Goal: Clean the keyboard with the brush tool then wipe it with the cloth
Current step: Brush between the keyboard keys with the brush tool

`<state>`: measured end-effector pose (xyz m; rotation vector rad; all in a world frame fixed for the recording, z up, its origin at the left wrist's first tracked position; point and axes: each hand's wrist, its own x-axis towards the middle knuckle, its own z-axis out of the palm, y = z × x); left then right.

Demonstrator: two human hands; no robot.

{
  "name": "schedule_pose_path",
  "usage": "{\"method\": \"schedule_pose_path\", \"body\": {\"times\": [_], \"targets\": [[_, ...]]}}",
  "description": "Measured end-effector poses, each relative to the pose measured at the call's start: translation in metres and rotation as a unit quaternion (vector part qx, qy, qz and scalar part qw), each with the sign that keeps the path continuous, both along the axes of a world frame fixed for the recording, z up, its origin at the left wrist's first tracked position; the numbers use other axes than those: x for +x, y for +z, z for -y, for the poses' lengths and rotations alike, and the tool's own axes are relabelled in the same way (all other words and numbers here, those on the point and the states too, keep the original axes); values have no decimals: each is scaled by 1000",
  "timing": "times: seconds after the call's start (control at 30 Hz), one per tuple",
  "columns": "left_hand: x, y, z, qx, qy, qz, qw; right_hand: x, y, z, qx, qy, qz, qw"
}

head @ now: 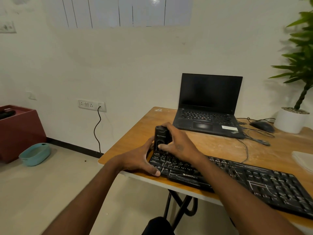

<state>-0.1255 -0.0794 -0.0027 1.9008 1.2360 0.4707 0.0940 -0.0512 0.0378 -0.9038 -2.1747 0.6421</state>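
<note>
A long black keyboard (245, 177) lies along the front edge of the wooden table (211, 145). Over its left end stands a black block-shaped brush tool (160, 135), upright on the top key rows. My right hand (177, 143) grips the tool from the right, fingers round its back and thumb on its front. My left hand (144, 158) grips the keyboard's left end, thumb pressed on the front corner. A pale cloth (303, 160) lies at the table's right edge, partly cut off by the frame.
An open black laptop (208, 107) stands at the back of the table, with a black mouse (262, 126) and loose cables to its right. A potted plant (293, 119) fills the far right corner. On the floor at left sit a teal tub (35, 154) and a red box (18, 131).
</note>
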Motion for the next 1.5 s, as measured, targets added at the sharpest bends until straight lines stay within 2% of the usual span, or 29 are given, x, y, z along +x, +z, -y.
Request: {"method": "schedule_pose_path", "body": {"times": [0.17, 0.33, 0.6, 0.73, 0.87, 1.1, 1.37, 1.5], "targets": [[0, 0, 0, -2, 5, 0, 1000, 6, 1, 5, 18, 11, 27, 999], [-3, -3, -3, -7, 11, -6, 1000, 42, 0, 2, 17, -37, 40, 998], [0, 0, -1, -1, -4, 11, 1000, -6, -7, -4, 20, -22, 10, 1000], [-2, -1, -2, -11, 1, 5, 1000, 27, -2, 9, 13, -17, 27, 999], [-6, -5, -4, -7, -1, 3, 1000, 56, -2, 12, 11, -54, 34, 998], [0, 0, 0, 7, -4, 3, 1000, -17, -6, 8, 52, -42, 47, 997], [-5, -4, -5, -7, 2, -1, 1000, 37, 1, 21, -8, -40, 8, 999], [-3, -5, -5, -2, 7, 3, 1000, 23, 0, 25, -8, -53, -7, 999]]}}
